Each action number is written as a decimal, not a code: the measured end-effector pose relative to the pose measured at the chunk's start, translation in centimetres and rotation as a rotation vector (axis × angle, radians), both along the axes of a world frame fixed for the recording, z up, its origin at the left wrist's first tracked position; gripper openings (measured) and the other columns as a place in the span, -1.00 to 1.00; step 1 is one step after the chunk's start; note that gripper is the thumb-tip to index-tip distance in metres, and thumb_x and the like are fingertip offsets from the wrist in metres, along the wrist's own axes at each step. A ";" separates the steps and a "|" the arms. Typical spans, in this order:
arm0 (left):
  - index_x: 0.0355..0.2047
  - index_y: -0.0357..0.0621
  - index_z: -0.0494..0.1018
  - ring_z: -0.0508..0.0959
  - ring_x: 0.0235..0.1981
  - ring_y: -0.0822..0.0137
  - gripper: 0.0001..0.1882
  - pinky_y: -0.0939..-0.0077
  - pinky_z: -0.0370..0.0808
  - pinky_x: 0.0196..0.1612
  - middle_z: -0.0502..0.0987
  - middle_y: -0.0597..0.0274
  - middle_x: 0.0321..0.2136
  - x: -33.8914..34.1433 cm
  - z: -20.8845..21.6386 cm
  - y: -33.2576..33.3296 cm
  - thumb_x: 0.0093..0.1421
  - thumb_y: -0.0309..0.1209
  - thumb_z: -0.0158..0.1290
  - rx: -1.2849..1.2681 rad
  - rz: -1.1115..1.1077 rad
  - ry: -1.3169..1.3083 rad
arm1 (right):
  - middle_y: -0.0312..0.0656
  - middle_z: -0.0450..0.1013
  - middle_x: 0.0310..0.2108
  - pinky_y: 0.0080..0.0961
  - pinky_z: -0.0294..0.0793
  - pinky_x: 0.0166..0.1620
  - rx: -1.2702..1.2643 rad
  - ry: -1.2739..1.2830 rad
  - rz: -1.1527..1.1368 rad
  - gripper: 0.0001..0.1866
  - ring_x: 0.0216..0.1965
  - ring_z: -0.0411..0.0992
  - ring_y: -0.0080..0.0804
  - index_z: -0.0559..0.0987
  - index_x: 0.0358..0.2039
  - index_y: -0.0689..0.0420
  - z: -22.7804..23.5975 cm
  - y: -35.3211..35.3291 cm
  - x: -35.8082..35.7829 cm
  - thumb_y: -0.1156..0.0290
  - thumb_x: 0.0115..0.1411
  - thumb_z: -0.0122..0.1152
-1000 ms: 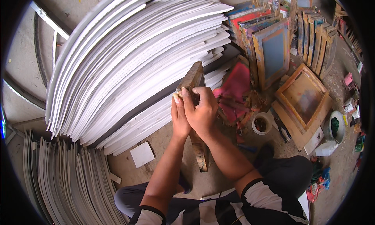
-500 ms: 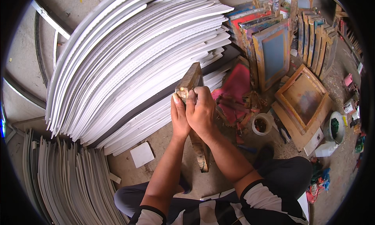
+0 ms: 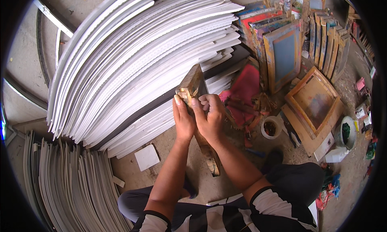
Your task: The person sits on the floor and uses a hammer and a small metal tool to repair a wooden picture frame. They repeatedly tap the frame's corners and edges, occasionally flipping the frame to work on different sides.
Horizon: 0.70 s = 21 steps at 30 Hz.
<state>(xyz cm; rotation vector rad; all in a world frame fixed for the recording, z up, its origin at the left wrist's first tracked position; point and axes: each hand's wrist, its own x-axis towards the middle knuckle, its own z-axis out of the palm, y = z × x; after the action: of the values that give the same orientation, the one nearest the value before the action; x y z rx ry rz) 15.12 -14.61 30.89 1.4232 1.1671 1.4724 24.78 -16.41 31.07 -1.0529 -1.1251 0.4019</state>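
Note:
A worn wooden frame [image 3: 188, 84], seen nearly edge-on, stands tilted in front of me. Its corner is stained, with pale, shiny patches that look like tape or dried residue. My left hand [image 3: 184, 121] grips the near-left side of this corner, thumb lying along it. On the other side my right hand [image 3: 209, 117] has its thumb pressed to the corner and its fingers curled in; whether they pinch something small there is hidden. The frame's lower end shows below my wrists, between my forearms.
Tall stacks of white sheets [image 3: 149, 59] fill the left and far side, with grey sheets [image 3: 72, 183] nearer. Painted screen frames [image 3: 268, 63] lean at the far right. A wooden frame [image 3: 296, 89] on a board, a white tub [image 3: 264, 129], pliers [image 3: 293, 135] and a bucket [image 3: 351, 141] lie right.
The wooden frame's top corner has tipped slightly left and toward me. My right fingers have loosened and shifted a little along the corner; my left hand moved with the frame.

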 end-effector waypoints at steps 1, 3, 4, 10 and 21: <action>0.18 -0.26 0.29 0.44 -0.05 0.34 -0.48 0.44 0.43 0.05 0.47 0.14 -0.06 0.0 0.1 -0.1 0.59 -0.06 -0.39 -0.016 -0.023 -0.001 | -0.07 0.48 -0.34 -0.27 0.48 -0.29 0.022 -0.036 -0.017 -0.72 -0.36 0.47 -0.15 0.51 -0.18 0.24 0.2 0.0 0.0 0.32 0.26 0.35; 0.18 -0.25 0.29 0.45 -0.05 0.35 -0.49 0.45 0.44 0.04 0.47 0.14 -0.06 0.3 0.5 -0.7 0.59 -0.06 -0.39 0.001 -0.012 0.015 | -0.08 0.48 -0.35 -0.29 0.49 -0.30 0.065 -0.109 -0.051 -0.70 -0.36 0.48 -0.16 0.52 -0.19 0.22 0.5 0.2 0.0 0.32 0.22 0.40; 0.18 -0.24 0.28 0.45 -0.06 0.36 -0.49 0.46 0.44 0.03 0.47 0.14 -0.06 0.5 0.6 -0.9 0.59 -0.07 -0.38 0.009 -0.007 0.022 | -0.08 0.49 -0.35 -0.29 0.49 -0.30 0.145 -0.105 -0.084 -0.71 -0.35 0.49 -0.16 0.52 -0.20 0.21 0.3 0.3 0.0 0.34 0.20 0.41; 0.08 -0.22 0.32 0.37 -0.15 0.45 -0.57 0.54 0.39 -0.03 0.43 0.25 -0.15 0.5 0.0 -0.2 0.59 -0.12 -0.33 0.067 -0.052 -0.087 | -0.13 0.53 -0.38 -0.28 0.55 -0.30 0.434 -0.284 -0.090 -0.80 -0.37 0.54 -0.17 0.57 -0.32 0.15 0.5 1.1 1.4 0.44 0.10 0.44; 0.03 -0.22 0.41 0.41 -0.06 0.50 -0.62 0.52 0.36 0.08 0.48 0.29 -0.10 -0.6 -0.1 0.4 0.55 -0.13 -0.16 0.024 -0.137 -0.123 | -0.33 0.57 -0.36 -0.39 0.51 -0.43 0.501 -0.620 -0.001 -0.80 -0.45 0.52 -0.37 0.70 -0.25 0.03 0.9 2.1 5.2 0.45 0.06 0.42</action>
<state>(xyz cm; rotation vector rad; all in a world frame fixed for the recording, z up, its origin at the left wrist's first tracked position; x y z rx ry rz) 14.54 -14.24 30.80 1.3803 0.9605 1.4601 29.99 -14.36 31.94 -0.7387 -1.6644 -0.2309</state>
